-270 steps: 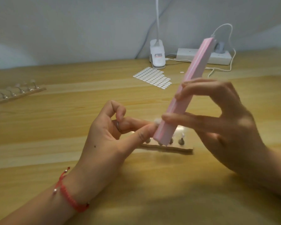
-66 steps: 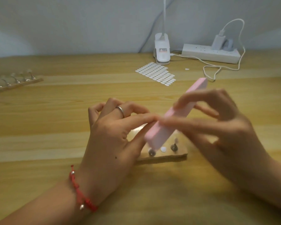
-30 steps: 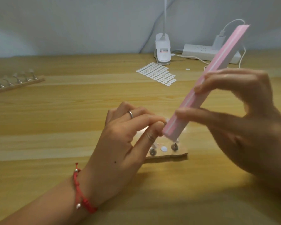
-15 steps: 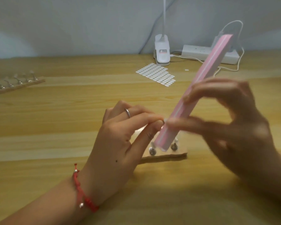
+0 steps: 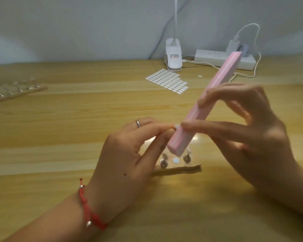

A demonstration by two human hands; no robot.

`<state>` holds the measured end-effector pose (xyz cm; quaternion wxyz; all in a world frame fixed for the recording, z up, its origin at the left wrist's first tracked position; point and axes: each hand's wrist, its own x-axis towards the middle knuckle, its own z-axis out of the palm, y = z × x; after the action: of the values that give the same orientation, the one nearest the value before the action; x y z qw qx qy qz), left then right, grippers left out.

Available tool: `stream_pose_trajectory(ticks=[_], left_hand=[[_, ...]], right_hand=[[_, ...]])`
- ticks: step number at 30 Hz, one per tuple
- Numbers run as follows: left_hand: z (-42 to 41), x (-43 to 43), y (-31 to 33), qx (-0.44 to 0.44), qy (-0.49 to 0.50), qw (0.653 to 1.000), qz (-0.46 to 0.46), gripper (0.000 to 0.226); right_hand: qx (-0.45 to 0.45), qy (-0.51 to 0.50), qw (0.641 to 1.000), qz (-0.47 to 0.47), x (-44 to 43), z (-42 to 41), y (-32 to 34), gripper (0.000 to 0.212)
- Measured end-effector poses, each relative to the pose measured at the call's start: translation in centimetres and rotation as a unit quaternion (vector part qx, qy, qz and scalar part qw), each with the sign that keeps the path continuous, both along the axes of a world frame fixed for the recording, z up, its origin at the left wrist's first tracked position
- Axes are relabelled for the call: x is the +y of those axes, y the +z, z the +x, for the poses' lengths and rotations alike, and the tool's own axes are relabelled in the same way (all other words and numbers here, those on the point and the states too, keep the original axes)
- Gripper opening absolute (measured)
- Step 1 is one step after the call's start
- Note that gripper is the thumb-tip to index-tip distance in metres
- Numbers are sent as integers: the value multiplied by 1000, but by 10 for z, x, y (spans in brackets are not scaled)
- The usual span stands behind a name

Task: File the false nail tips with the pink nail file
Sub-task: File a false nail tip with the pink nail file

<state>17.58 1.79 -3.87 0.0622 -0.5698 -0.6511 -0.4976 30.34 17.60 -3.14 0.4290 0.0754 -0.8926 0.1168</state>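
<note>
Right hand (image 5: 248,137) grips the file (image 5: 205,109) between thumb and fingers at mid-length. File's long axis runs from lower left, near the left hand (image 5: 129,154), up and away to the right, steeply tilted. Left hand pinches a small pale nail tip (image 5: 176,126) between thumb and forefinger; tip touches the file's left face near its lower end. Holder (image 5: 178,169) with pegs lies on the tabletop (image 5: 77,128) just below. Judgement: next stroke runs along the file's axis across the tip.

Bare table (image 5: 77,133) lies left; sticker sheet (image 5: 167,80) and power strip (image 5: 217,59) crowd the back.
</note>
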Motion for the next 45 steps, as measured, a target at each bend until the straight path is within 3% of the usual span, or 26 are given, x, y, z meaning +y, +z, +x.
stream_pose_trajectory(ticks=[4,8,10,13,16,18,22,26,30,33,37,41,45], left_hand=[[0,-2,-1,-3,-16,1000,-1,15],[-1,0,-1,-21,2,999,25,14],[-1,0,-2,-29,-6,999,24,15],[0,-2,-2,-22,-19,1000,12,18],[0,-1,-2,-29,-5,1000,8,19],[0,0,-2,-47,-7,999,3,21],[-1,-1,-1,-46,-17,999,4,17],[-1,1,-2,-37,-7,999,9,19],[-2,-1,-3,-31,-21,999,9,15],[-3,-1,-2,-20,-6,1000,21,18],[-1,-1,-3,-31,-9,999,30,17],[-1,-1,-3,-25,-1,999,31,17],[0,-1,-3,-26,-3,999,33,17]], right_hand=[[-37,72,995,60,-20,2,-14,35],[-7,-22,1000,-5,1,-4,3,29],[-20,-5,999,-26,-12,-3,0,20],[-26,86,991,95,-28,1,-8,20],[-1,-3,1000,-2,-6,-4,0,32],[-10,1,998,-68,-8,-4,-2,22],[-47,74,995,39,-22,-1,-13,20],[-16,9,998,-55,-10,-4,-2,27],[-37,73,996,28,-21,0,-10,20],[-21,28,997,-75,-12,-2,-5,27],[-26,60,998,15,-27,2,-11,26],[-20,34,995,-87,-14,-2,-5,32],[-28,85,996,-28,-23,2,-10,28]])
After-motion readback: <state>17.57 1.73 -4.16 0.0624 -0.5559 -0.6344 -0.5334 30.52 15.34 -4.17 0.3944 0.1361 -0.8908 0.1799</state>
